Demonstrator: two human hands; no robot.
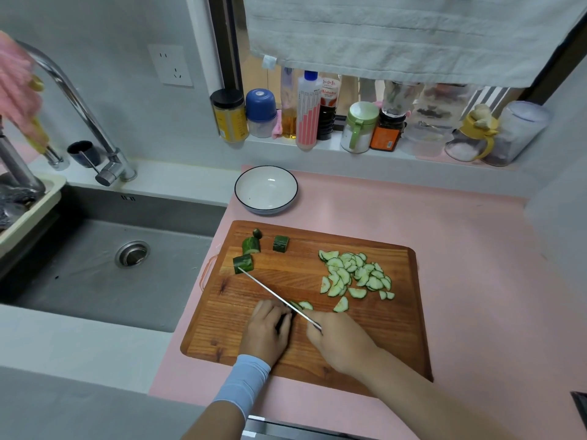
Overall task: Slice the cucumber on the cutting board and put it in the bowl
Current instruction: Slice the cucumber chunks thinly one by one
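Note:
A wooden cutting board (374, 350) lies on the pink counter. My left hand (268, 331) curls over a dark cucumber piece (293, 306) near the board's front. My right hand (340, 339) grips a knife (270, 290) whose blade runs up-left across the board and cuts at that piece. A pile of half-moon cucumber slices (355, 276) lies at the board's right. Three uncut cucumber chunks (251, 246) and a small end bit sit at the far left corner. A white bowl (287, 177) with a dark rim stands behind the board, with nothing in it.
A steel sink (104, 258) with a faucet (79, 106) lies left of the board. Jars and bottles (317, 112) line the window ledge behind the bowl, under a hanging towel (413, 33). A dish rack (28, 201) sits at the far left.

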